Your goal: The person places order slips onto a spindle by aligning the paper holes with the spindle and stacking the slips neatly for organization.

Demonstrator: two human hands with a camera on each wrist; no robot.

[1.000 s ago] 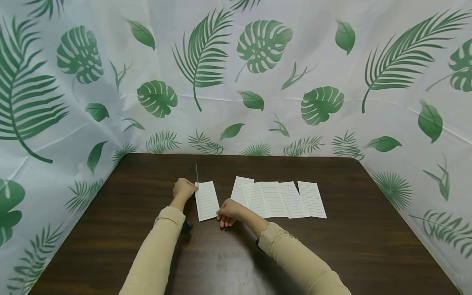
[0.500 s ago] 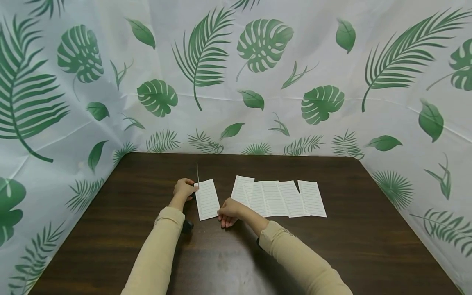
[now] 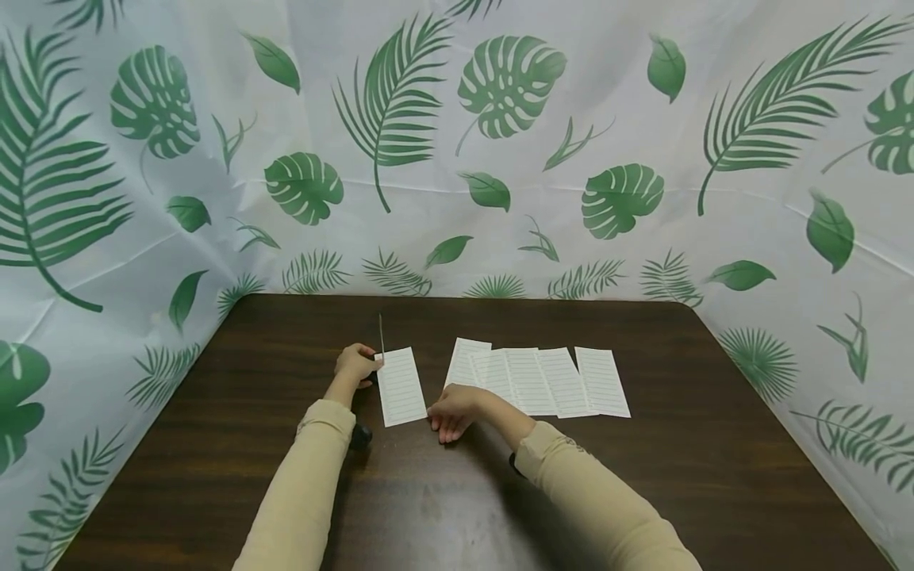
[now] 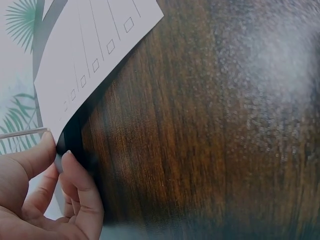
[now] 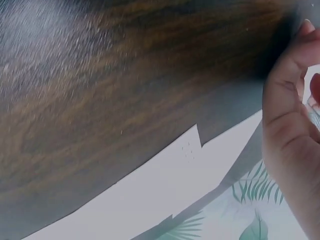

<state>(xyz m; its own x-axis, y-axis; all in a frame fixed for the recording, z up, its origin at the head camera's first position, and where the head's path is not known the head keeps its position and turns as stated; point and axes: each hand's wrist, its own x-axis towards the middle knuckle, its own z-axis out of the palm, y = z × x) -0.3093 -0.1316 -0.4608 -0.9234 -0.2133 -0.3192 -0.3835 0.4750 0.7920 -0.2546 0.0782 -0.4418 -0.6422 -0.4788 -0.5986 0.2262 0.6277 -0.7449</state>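
A white checklist sheet (image 3: 401,387), printed with lines and small boxes, lies between the two hands on the dark wooden table. My left hand (image 3: 354,366) pinches its upper left corner between thumb and fingers; in the left wrist view the sheet (image 4: 100,55) bends up from the table there. A thin pale strip (image 3: 382,335) sticks up from the same pinch; its kind cannot be told. My right hand (image 3: 455,411) has its fingers curled, with the thumb and fingertip pinching the sheet's lower right corner. That contact is out of sight in the right wrist view.
Several similar sheets (image 3: 530,384) lie in an overlapping row to the right, partly behind my right hand. Beneath everything is the brown table (image 3: 678,476). A white curtain (image 3: 543,198) with green leaves hangs along its back and sides.
My right hand has slid slightly right along the sheet's lower corner, showing more of that corner. The left hand and the row of sheets stay nearly in place.
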